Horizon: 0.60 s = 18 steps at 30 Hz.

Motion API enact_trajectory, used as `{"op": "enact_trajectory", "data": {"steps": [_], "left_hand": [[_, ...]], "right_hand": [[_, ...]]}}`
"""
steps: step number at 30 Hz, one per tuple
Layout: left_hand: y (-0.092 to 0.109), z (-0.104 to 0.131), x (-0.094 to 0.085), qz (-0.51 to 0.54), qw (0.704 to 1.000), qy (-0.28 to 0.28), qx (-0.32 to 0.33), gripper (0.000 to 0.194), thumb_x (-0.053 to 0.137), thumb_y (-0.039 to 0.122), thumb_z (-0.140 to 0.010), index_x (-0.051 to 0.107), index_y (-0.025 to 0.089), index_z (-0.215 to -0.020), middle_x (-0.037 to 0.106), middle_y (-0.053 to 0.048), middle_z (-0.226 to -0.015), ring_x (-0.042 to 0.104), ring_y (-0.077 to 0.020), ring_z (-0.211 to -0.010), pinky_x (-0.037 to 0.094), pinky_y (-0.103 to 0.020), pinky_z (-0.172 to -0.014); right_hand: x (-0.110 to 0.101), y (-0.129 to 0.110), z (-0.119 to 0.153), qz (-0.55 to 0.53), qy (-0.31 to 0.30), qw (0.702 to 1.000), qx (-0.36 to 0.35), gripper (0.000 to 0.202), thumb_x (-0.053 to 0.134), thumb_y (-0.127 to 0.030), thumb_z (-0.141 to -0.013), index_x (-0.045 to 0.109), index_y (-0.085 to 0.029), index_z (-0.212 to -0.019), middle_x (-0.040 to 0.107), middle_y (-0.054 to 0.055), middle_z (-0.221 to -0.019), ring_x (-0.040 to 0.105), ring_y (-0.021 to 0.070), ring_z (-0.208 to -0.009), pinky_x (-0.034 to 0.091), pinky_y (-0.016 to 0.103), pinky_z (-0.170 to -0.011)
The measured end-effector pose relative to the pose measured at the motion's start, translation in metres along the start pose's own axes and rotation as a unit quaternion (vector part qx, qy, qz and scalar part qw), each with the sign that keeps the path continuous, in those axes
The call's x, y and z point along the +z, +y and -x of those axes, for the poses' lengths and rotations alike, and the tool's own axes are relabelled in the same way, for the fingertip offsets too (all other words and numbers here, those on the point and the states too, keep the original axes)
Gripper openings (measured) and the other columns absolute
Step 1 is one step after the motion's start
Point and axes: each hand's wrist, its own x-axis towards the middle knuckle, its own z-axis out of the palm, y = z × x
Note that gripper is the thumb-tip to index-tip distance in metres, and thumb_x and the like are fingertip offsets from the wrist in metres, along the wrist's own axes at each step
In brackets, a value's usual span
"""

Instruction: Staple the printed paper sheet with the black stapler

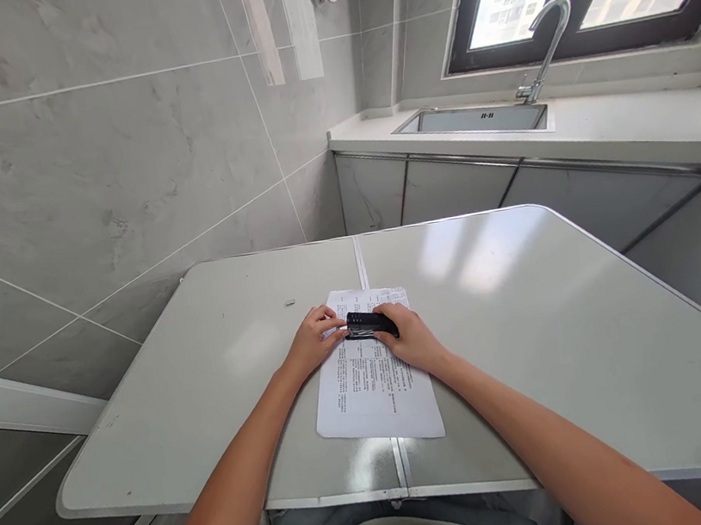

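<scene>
Head view: a black stapler (371,325) sits over the upper half of a printed paper (370,403), lying crosswise, with a shiny metal strip showing along its near side. The right hand (390,322) grips the stapler's right end, thumb on the near side and fingers over the far side. The left hand (333,324) is at the opposite end, its thumb and fingers drawn to a narrow gap beside the stapler's tip; whether they pinch something small there cannot be told. The paper lies on a pale, glossy worktop (531,341), across the metal-edged seam (401,464) that runs from the near edge to the far one, and its near corners are uncovered. A tiny grey piece (289,302) rests on the worktop to the left of the paper's far end, apart from both hands. Beyond the worktop, against grey marbled wall tiles (114,157), a white counter (630,115) holds a steel sink (467,122) with a curved chrome faucet (553,34), below a dark-framed window (555,3).
</scene>
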Motion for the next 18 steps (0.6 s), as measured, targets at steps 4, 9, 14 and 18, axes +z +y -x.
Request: {"op": "enact_trajectory", "data": {"steps": [4, 9, 14, 18], "left_hand": [[0.0, 0.001, -0.005, -0.013, 0.999, -0.02, 0.025, 0.018, 0.07, 0.031, -0.096, 0.078, 0.025, -0.11, 0.07, -0.007, -0.107, 0.064, -0.0224, -0.099, 0.055, -0.039, -0.088], [-0.006, 0.004, -0.023, -0.002, 0.995, -0.06, 0.079, 0.019, 0.062, 0.027, -0.101, 0.078, 0.028, -0.111, 0.075, -0.006, -0.112, 0.068, -0.0205, -0.102, 0.054, -0.038, -0.093], [-0.005, 0.006, -0.033, 0.019, 0.995, -0.053, 0.079, 0.015, 0.063, 0.025, -0.099, 0.078, 0.026, -0.096, 0.077, -0.005, -0.105, 0.068, -0.0204, -0.095, 0.05, -0.041, -0.093], [0.01, 0.006, -0.029, 0.097, 0.995, -0.014, -0.001, 0.01, 0.073, 0.025, -0.091, 0.069, 0.025, -0.101, 0.073, -0.002, -0.099, 0.064, -0.019, -0.09, 0.05, -0.037, -0.088]], "right_hand": [[0.0, 0.0, 0.0, -0.003, -0.002, 1.0, 0.001, 0.032, 0.066, -0.016, -0.088, 0.061, -0.024, -0.119, 0.068, 0.006, -0.113, 0.062, 0.0257, -0.105, 0.05, 0.042, -0.092], [0.0, 0.001, 0.001, -0.008, -0.003, 1.0, 0.009, 0.033, 0.066, -0.017, -0.088, 0.061, -0.025, -0.119, 0.068, 0.006, -0.115, 0.062, 0.0257, -0.106, 0.05, 0.042, -0.093], [-0.001, -0.001, 0.002, -0.048, 0.0, 0.999, 0.008, 0.029, 0.068, -0.019, -0.088, 0.063, -0.026, -0.116, 0.07, 0.005, -0.113, 0.064, 0.0244, -0.104, 0.051, 0.042, -0.092], [-0.005, -0.013, 0.005, -0.099, -0.003, 0.995, -0.007, 0.029, 0.069, -0.021, -0.088, 0.064, -0.026, -0.117, 0.071, 0.004, -0.112, 0.066, 0.0233, -0.102, 0.052, 0.04, -0.09]]}}
